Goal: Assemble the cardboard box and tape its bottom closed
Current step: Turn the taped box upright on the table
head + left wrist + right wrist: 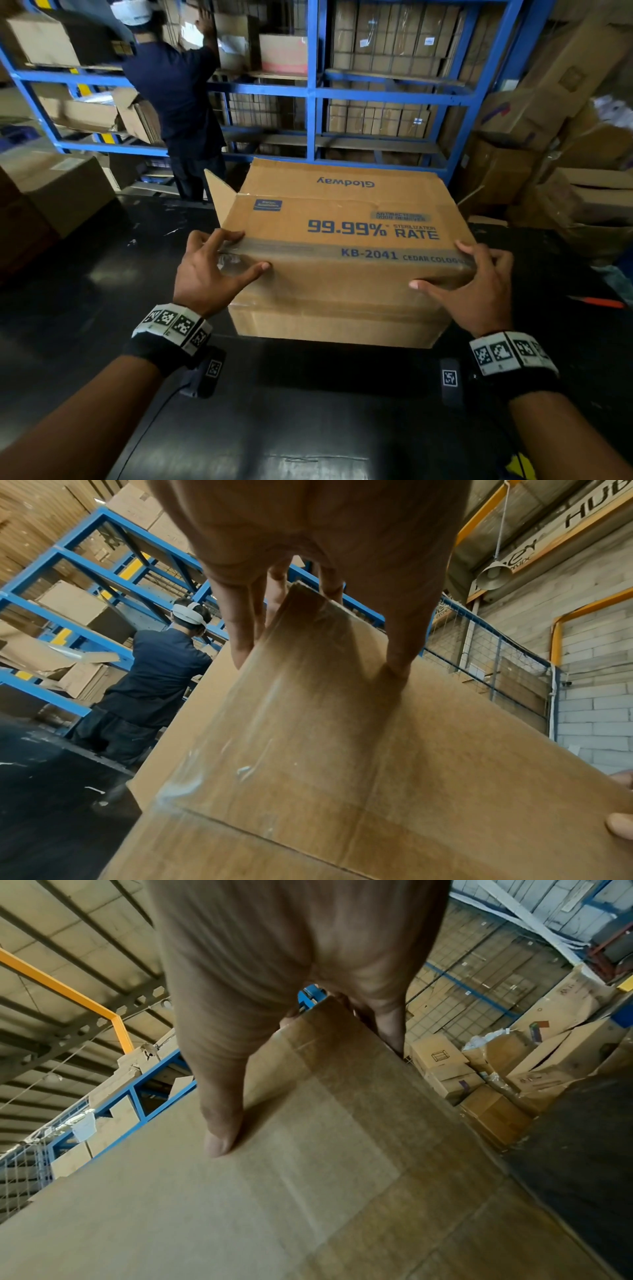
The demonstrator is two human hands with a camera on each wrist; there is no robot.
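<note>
**Both hands on taped box edge**

Box on dark table, directly ahead of both hands, upper face printed "99.99% STERILIZATION RATE", "KB-2041", with "Glodway" upside down on the far flap. Clear tape along the near top edge, running from under the left fingers to under the right fingers. Left hand at the box's left near corner: fingers spread and mostly straight, lying over the tape on the upper face, thumb stretched out flat on the near face below the edge. No curl round anything. Tape wrinkled and shiny just beside the left thumb; same wrinkles seen in the left wrist view, below the fingertips. Right hand at the right near corner: fingers draped over the corner, tips hidden past the edge, thumb straight and flat on the near face. In the right wrist view thumb pressed on cardboard, other fingers at the corner beyond it. Side flap standing open past the left fingers, far flap raised behind. Orange pen-like item on table right of the right hand, exact kind unclear. Blue rack with cartons beyond the box. Second person in dark clothes left of the box, back turned, reaching into the rack. Loose cartons piled beyond the right hand.
</note>
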